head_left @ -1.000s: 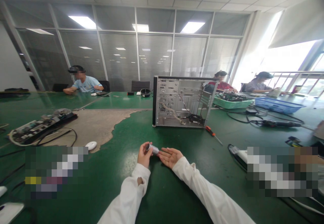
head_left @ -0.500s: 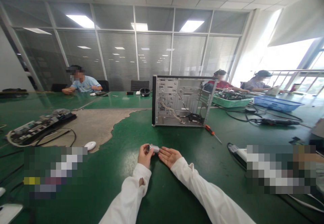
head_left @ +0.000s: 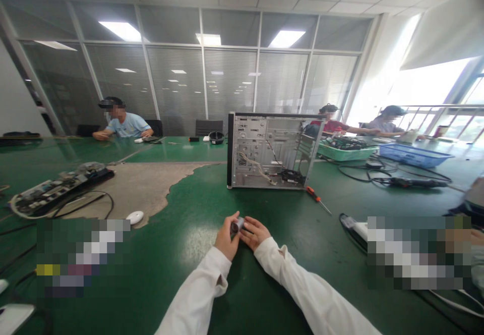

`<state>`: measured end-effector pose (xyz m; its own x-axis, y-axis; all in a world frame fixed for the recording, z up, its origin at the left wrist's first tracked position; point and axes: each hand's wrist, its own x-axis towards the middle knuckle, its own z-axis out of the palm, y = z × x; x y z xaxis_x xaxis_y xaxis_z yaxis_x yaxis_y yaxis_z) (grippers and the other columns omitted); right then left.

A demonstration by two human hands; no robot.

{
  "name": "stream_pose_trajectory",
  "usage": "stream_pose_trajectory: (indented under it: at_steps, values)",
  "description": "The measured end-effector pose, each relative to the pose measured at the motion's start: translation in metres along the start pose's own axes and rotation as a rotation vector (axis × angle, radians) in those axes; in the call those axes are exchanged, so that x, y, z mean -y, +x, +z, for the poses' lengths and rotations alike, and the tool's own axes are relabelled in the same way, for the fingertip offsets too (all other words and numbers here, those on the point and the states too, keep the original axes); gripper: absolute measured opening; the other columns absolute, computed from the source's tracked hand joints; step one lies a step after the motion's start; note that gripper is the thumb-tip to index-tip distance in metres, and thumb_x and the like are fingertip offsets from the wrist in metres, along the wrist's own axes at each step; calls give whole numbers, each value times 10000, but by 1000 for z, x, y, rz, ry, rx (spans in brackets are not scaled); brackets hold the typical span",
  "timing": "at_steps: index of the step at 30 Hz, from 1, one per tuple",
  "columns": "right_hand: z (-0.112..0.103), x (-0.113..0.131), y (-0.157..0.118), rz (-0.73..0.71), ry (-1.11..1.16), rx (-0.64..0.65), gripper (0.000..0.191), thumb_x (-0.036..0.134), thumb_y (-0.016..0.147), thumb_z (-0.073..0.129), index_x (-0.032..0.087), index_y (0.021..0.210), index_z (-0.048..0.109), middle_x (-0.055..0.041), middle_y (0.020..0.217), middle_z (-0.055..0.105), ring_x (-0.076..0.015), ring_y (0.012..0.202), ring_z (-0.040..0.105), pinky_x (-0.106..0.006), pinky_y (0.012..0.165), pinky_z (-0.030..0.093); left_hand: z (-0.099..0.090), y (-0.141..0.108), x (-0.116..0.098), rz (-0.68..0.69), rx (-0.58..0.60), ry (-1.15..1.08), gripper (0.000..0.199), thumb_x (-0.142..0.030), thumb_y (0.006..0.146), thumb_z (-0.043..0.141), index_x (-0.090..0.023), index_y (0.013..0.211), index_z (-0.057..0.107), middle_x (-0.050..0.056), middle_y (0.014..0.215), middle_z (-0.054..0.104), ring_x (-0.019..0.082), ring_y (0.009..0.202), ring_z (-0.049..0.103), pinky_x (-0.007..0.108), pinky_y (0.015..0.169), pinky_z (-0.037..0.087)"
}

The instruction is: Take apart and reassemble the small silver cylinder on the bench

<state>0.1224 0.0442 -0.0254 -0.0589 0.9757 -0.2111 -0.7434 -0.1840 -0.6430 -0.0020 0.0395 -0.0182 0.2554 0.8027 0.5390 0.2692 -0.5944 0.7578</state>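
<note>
A small silver metal cylinder (head_left: pixel 240 223) with a dark, hollow-looking end is pinched between the thumb and fingers of my left hand (head_left: pixel 226 239). Its dark end faces toward me and slightly left. My right hand (head_left: pixel 256 234) is half turned up on the other side, its fingers slightly bent and apart, the tips at the cylinder's right end. Whether those fingertips press on it is hard to see. Behind both hands stands an opened computer case (head_left: pixel 272 148), its metal frame and loose cables showing. A screwdriver (head_left: pixel 318 200) with an orange-and-black handle lies by the case's lower right corner.
The green tabletop (head_left: pixel 196 284) has a torn grey patch at left. A long device with exposed parts (head_left: pixel 62 188) and a white round object (head_left: pixel 135 217) lie there. Green basket (head_left: pixel 348 152), blue basket (head_left: pixel 416 156) and cables are at right. Several people sit around the table.
My left hand has moved right and turned the cylinder so its dark end faces me more. My right hand's fingers have bent a little and come up against the cylinder's side.
</note>
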Motion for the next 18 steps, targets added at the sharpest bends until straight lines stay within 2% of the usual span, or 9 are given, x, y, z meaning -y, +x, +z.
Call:
stream_pose_trajectory:
  at_steps: [5,8,11,14,18]
  values:
    - [1,-5,1,-92,-67,-42,469,191,437,742,185,817,467,4,767,580,-153,556,594,-274,482,465,1,-1,-6,150,117,137,297,-43,678,403,-182,940,432,94,1224,422,183,1173,326,396,957,305]
    - [0,-6,2,-183,-161,-63,493,211,418,743,180,822,461,-8,818,553,-136,585,582,-248,480,455,2,-2,-11,160,121,165,271,-77,669,442,-174,922,446,103,1210,431,199,1173,322,399,959,297]
    - [1,-6,0,-319,-307,-53,519,190,428,726,183,865,448,-23,881,531,-145,689,577,-266,573,476,3,-2,-13,110,59,143,236,-99,657,465,-172,881,449,114,1186,444,207,1130,379,393,932,325]
    - [6,-4,-7,-427,-468,31,561,121,455,688,209,947,434,-17,907,517,-136,756,561,-257,646,476,4,-2,-11,30,-47,99,238,-74,622,468,-176,837,456,106,1123,480,207,1062,443,384,901,348]
    - [14,-1,-18,-503,-594,90,598,52,482,620,241,1016,430,-19,955,501,-139,813,542,-233,648,478,5,-2,-5,-111,-112,19,388,-37,560,482,-188,916,456,67,1002,537,195,964,506,356,854,381]
